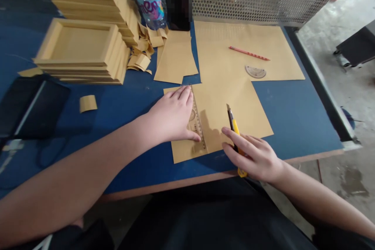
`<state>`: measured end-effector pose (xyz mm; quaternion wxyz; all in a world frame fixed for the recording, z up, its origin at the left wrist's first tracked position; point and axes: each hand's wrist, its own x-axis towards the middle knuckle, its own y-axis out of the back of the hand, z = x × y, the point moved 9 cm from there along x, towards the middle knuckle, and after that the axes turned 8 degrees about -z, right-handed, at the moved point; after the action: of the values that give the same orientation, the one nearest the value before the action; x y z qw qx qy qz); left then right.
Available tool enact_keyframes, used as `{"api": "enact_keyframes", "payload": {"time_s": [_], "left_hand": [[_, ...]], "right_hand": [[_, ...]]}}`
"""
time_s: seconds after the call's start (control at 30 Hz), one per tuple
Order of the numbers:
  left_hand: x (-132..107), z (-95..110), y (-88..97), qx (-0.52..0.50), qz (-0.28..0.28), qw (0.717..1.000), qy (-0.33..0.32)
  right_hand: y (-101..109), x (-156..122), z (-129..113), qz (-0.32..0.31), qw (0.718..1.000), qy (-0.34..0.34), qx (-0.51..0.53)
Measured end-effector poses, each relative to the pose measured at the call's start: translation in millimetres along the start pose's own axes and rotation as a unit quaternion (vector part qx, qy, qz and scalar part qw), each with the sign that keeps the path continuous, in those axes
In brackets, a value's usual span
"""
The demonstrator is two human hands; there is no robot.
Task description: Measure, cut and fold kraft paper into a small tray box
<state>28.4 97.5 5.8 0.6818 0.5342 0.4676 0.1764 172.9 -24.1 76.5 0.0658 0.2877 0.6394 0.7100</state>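
Note:
My left hand (172, 115) lies flat with fingers stretched out on a clear ruler (195, 122), pressing it onto a brown paper sheet (234, 105) near the table's front edge. My right hand (253, 156) is closed around a yellow utility knife (234, 127), whose blade tip points away from me, a little to the right of the ruler and above the same sheet.
A red pencil (249, 53) and a protractor (255, 72) rest on a larger brown sheet (281, 47) behind. Stacked paper trays (79, 52), paper scraps (145, 52), a water bottle (149, 2) and a dark tablet (32, 105) occupy the left of the blue table (295, 113).

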Motion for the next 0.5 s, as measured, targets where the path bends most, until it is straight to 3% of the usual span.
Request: {"api": "enact_keyframes", "payload": {"time_s": [0.2,0.5], "left_hand": [[-2,-6,-8.0,-0.035,-0.014,0.999,0.007],[-7,2,-16.2,-0.047,0.009,0.999,-0.01]], "right_hand": [[-25,-3,8,-0.044,0.999,-0.03,-0.01],[-28,-6,11,-0.05,0.997,-0.047,-0.022]]}}
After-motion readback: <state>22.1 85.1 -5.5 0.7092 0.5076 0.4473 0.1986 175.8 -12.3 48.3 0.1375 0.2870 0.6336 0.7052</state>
